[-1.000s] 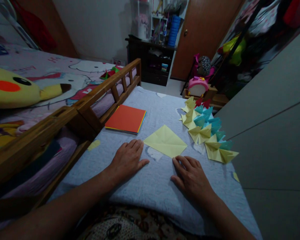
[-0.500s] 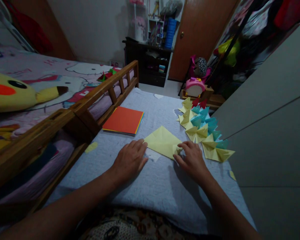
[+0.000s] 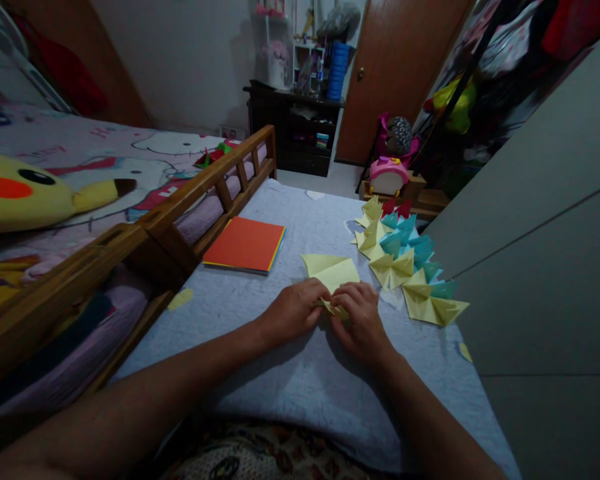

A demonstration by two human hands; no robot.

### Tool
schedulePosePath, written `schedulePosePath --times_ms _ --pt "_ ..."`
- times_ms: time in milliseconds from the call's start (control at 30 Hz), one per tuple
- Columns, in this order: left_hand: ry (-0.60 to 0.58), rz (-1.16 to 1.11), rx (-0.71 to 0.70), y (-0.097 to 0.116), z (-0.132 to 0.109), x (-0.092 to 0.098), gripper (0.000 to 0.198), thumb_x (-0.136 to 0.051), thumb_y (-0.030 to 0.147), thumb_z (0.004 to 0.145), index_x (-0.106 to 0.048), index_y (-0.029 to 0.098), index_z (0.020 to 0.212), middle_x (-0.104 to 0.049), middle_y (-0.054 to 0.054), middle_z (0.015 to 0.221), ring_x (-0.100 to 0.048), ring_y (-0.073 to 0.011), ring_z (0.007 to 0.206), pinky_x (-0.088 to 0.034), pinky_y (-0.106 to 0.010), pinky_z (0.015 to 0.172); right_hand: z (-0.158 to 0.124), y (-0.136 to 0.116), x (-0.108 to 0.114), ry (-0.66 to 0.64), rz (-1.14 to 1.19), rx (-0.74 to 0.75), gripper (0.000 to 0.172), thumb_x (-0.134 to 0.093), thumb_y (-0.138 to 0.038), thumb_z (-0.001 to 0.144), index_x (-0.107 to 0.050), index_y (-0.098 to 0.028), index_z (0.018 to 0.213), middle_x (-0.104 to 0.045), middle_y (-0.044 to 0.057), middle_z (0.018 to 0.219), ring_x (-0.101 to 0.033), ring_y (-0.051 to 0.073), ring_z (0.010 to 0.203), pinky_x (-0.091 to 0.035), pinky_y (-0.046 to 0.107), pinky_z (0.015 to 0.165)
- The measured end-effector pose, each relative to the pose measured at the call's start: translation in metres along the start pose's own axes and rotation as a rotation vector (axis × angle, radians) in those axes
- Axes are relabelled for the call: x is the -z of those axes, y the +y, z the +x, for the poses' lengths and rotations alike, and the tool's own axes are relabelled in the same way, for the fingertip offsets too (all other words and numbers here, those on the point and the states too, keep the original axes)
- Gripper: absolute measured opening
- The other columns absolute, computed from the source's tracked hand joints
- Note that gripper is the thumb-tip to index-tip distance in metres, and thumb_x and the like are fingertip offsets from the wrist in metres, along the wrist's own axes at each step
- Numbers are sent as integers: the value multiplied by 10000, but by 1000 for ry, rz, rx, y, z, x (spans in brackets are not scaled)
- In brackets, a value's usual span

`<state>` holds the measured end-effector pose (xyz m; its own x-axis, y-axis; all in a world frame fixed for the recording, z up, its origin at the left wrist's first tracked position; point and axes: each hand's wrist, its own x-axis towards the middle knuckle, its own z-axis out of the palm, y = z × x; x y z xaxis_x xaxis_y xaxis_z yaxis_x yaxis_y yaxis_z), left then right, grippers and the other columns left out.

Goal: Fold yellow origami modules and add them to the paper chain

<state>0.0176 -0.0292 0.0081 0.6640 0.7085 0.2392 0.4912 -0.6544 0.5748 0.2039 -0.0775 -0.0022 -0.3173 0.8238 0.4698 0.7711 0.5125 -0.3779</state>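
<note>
A pale yellow paper square (image 3: 331, 270) lies on the blue-grey bedsheet (image 3: 300, 373) in front of me, its near part lifted and bent. My left hand (image 3: 294, 309) and my right hand (image 3: 359, 318) meet at its near edge, both with fingers curled and pinching the paper. A stack of coloured paper sheets (image 3: 245, 244) with an orange top sheet lies to the left, beside the wooden rail.
A row of folded yellow and teal paper shapes (image 3: 405, 261) runs along the right by a grey wall panel (image 3: 545, 253). A wooden bed rail (image 3: 180, 213) borders the left, with a yellow plush toy (image 3: 25, 193) beyond. A dark cabinet (image 3: 295, 127) and a door stand at the back.
Both hands lay flat on the sheet, then moved onto the yellow paper. Now they have come together and pinch its near part, which is lifted and bent.
</note>
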Motion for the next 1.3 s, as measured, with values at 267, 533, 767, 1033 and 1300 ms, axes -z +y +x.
schedulePosePath --times_ms 267,533,767,1033,1300 --pt "-41 -63 7 -15 -12 30 289 -482 -14 762 -603 218 885 -693 -71 1144 -642 -201 1095 -545 -413 943 -7 13 12 -73 -274 0 564 -637 -188 754 -573 -218 1314 -545 135 1382 -330 371 1422 -113 633 1184" --pt "26 258 -143 -48 -36 26 234 -560 -17 785 -655 154 915 -632 -152 1295 -566 -242 1240 -502 -398 1004 -11 11 2 -95 -226 162 174 -579 -160 912 -712 -258 968 -653 69 1311 -451 292 1375 -177 611 1184" --pt "49 609 -269 -31 -56 23 152 -541 140 969 -678 200 944 -698 -73 1195 -586 -250 1058 -481 -414 908 -10 8 -5 -181 -18 192 194 -560 -131 917 -712 -200 1015 -725 87 1164 -620 242 1143 -451 466 1050" --pt "-1 635 -134 -33 -59 22 211 -487 123 987 -643 180 857 -696 -50 880 -555 -220 822 -439 -351 718 -7 12 -2 -152 235 37 202 -529 -217 975 -731 -223 966 -757 65 991 -678 193 940 -544 365 858" --pt "36 597 -95 -36 -62 30 172 -508 115 978 -636 168 877 -689 -70 911 -555 -234 869 -451 -363 748 -5 0 -9 -154 288 -28 235 -507 -250 980 -680 -199 830 -696 56 823 -624 179 789 -489 311 735"
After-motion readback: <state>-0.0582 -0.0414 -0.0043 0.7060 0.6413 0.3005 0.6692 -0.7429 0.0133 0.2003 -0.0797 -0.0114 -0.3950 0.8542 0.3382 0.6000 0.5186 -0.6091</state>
